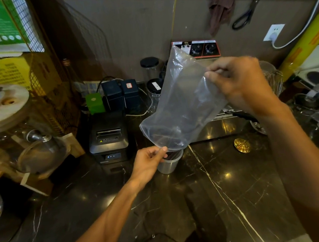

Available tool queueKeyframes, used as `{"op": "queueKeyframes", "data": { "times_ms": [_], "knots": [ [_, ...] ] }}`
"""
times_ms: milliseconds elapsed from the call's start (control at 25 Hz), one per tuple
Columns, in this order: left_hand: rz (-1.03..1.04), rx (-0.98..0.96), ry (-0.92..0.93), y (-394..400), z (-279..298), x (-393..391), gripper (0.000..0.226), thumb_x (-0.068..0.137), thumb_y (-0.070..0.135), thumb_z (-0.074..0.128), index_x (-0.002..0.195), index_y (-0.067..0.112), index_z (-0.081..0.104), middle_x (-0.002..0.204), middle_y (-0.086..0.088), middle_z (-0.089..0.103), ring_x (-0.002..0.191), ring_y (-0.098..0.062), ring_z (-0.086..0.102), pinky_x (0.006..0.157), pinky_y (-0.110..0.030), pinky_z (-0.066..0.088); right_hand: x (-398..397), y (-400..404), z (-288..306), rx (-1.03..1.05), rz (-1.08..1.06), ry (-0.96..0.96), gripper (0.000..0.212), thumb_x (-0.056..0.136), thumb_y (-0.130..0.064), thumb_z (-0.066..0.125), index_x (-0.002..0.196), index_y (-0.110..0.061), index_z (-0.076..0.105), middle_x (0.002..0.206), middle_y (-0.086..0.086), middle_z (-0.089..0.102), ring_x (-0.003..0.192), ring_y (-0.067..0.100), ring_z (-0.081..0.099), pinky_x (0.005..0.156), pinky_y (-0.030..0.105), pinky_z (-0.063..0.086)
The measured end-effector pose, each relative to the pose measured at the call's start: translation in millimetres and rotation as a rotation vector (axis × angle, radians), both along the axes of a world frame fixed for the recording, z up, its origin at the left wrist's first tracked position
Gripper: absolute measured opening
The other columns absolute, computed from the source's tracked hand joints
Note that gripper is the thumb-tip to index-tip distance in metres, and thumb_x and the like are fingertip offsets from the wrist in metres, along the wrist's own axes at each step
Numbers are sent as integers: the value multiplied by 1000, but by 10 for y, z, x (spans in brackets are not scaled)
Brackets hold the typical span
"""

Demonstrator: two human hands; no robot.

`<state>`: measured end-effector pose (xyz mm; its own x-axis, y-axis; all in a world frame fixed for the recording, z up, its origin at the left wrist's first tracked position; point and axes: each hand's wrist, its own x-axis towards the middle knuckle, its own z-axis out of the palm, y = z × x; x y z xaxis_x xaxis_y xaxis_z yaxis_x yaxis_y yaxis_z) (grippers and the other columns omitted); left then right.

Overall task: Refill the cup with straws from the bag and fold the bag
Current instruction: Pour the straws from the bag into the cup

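clear plastic bag (182,103) held tilted over the desk (228,192), mouth down, closed end up. right hand (242,82) pinches the bag's upper side; left hand (148,160) pinches the rim of the bag mouth. mouth sits right over a metal cup (169,163) standing mid-desk toward the back edge. dark straws (172,155) show inside the cup; bag looks almost empty, a few dark shapes near its mouth, can't tell more. black receipt printer (109,136) just left of the cup. gold round lid (242,145) right of it.
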<state>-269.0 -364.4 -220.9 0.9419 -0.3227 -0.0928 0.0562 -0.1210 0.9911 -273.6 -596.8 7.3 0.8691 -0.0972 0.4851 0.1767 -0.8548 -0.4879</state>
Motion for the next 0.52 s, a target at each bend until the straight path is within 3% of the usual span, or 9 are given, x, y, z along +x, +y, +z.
{"op": "queueKeyframes", "data": {
  "times_ms": [320, 520],
  "knots": [
    [40, -38, -26, 48, 68, 12, 28, 98, 27, 67, 88, 3, 78, 80, -4, 76, 74, 0, 69, 70, -11, 52, 91, 136, 227, -137, 10, -4, 19, 97, -32, 67, 101, -18, 79, 84, -5, 69, 86, 25, 70, 80, 47, 58],
    [30, -30, -23, 68, 113, 29, 26, 99, 26, 66, 89, 6, 79, 82, -2, 76, 73, 2, 68, 69, -11, 51, 52, 216, 320, -166, 33, -33, 17, 95, -31, 68, 101, -19, 80, 78, -4, 66, 80, 26, 69, 79, 45, 58]
  ]
}}
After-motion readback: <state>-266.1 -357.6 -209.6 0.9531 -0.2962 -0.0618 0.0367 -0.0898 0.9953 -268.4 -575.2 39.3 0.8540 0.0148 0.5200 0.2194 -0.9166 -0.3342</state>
